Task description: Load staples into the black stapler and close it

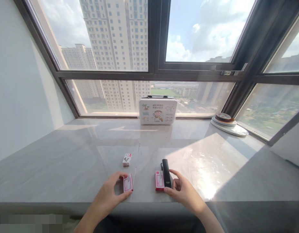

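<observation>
Nearest the camera, both bare forearms reach up from the bottom edge onto the grey stone bench [67, 168]. Landmark: the black stapler [166, 172], lying lengthwise near the front edge of the bench, a little right of centre.

Right hand [183, 191]: just right of the stapler, thumb tip at its near end, index finger stretched toward its side. Fingers loosely spread and curled, not clamped around anything. Whether the index actually touches the stapler cannot be told.

Pink-and-white box [159, 180]: flat on the bench, touching the stapler's left side, near the right thumb.

Left hand [110, 192]: well left of the stapler. Thumb and index finger pinch a second small pink-and-white box [128, 183], held on edge at bench level; the other fingers curl beneath.

Small white box [127, 159]: left of the stapler and slightly farther back, beyond the left hand, lying alone, untouched.

Farther back: a strong sun patch on the bench, right of and behind the stapler.

Against the window [115, 48], straight behind the stapler: a white tin case [158, 111] with a cartoon print and a dark handle, standing upright.

Far right of the stapler, in the corner of the sill: a stack of plates [228, 124].

Outside: tall apartment blocks, sky with cloud.
</observation>
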Demonstrator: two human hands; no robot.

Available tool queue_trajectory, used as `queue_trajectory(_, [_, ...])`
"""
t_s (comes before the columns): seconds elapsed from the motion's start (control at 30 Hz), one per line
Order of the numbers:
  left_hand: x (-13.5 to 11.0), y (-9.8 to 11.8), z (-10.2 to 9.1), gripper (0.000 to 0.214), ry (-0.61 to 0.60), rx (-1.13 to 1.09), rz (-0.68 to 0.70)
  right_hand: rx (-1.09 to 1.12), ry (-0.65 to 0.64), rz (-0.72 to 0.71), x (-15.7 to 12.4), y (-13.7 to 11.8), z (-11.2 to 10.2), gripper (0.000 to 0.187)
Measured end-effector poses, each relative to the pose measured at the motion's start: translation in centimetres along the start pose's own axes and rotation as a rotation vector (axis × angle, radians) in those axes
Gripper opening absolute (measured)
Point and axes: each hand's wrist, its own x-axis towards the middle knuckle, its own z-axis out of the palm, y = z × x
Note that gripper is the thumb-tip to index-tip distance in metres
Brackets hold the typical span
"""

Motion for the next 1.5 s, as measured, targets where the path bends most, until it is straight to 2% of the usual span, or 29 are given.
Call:
queue_trajectory(0.17, [2.8, 7.2, 3.8, 0.059, -0.072, -0.164, 0.129, -0.055, -0.012, -0.079, -0.1, 0.8, 0.0, 0.087])
queue_trajectory(0.23, [3.9, 8.7, 5.1, 0.062, -0.111, -0.206, 0.158, -0.059, -0.033, -0.092, 0.0, 0.8, -0.1, 0.087])
queue_trajectory(0.33, [4.9, 9.5, 6.1, 0.064, -0.174, -0.243, 0.166, -0.060, -0.075, -0.116, 0.0, 0.5, -0.2, 0.083])
queue_trajectory(0.5, [5.3, 9.1, 6.5, 0.074, -0.259, -0.302, 0.158, -0.140, -0.086, -0.143, 0.1, -0.3, 0.0, 0.067])
queue_trajectory(0.67, [5.6, 8.7, 7.2, 0.079, -0.265, -0.335, 0.172, -0.219, -0.064, -0.188, 0.1, -1.3, 0.4, 0.052])
queue_trajectory(0.77, [5.5, 8.5, 7.8, 0.080, -0.264, -0.328, 0.180, -0.235, -0.057, -0.180, 0.0, -1.9, 0.4, 0.051])
queue_trajectory(0.87, [5.1, 8.3, 7.7, 0.095, -0.243, -0.302, 0.202, -0.269, -0.026, -0.126, 0.0, -1.9, 0.3, 0.063])
queue_trajectory(0.93, [5.3, 7.6, 6.9, 0.089, -0.166, -0.267, 0.222, -0.282, -0.001, -0.086, 0.1, -1.7, 0.2, 0.074])
queue_trajectory(1.0, [5.9, 6.0, 5.3, 0.058, 0.017, -0.194, 0.169, -0.285, 0.007, -0.064, 0.1, -1.4, 0.2, 0.076])
queue_trajectory(1.03, [6.4, 4.9, 4.3, 0.045, 0.154, -0.134, 0.094, -0.284, 0.002, -0.063, 0.1, -1.4, 0.2, 0.074])
queue_trajectory(1.07, [7.0, 3.7, 3.2, 0.042, 0.287, -0.040, -0.031, -0.279, -0.005, -0.066, 0.1, -1.3, 0.3, 0.070])
queue_trajectory(1.1, [7.5, 2.5, 2.1, 0.042, 0.363, 0.085, -0.170, -0.271, -0.013, -0.071, 0.1, -1.4, 0.3, 0.067])
queue_trajectory(1.13, [8.0, 1.3, 1.2, 0.042, 0.378, 0.205, -0.303, -0.260, -0.022, -0.076, 0.1, -1.4, 0.4, 0.065])
queue_trajectory(1.2, [8.9, -0.5, -0.1, 0.036, 0.312, 0.246, -0.370, -0.245, -0.033, -0.081, 0.2, -1.7, 0.5, 0.062])
queue_trajectory(1.27, [9.5, -1.2, -0.1, 0.035, 0.210, 0.242, -0.353, -0.244, -0.036, -0.083, 0.2, -1.9, 0.5, 0.061])
queue_trajectory(1.37, [10.2, 0.1, 1.9, 0.040, 0.110, 0.260, -0.292, -0.249, -0.045, -0.087, 0.4, -2.1, 0.3, 0.064])
queue_trajectory(1.5, [10.6, 3.3, 5.9, 0.039, 0.031, 0.299, -0.205, -0.251, -0.056, -0.086, 0.5, -2.2, 0.3, 0.064])
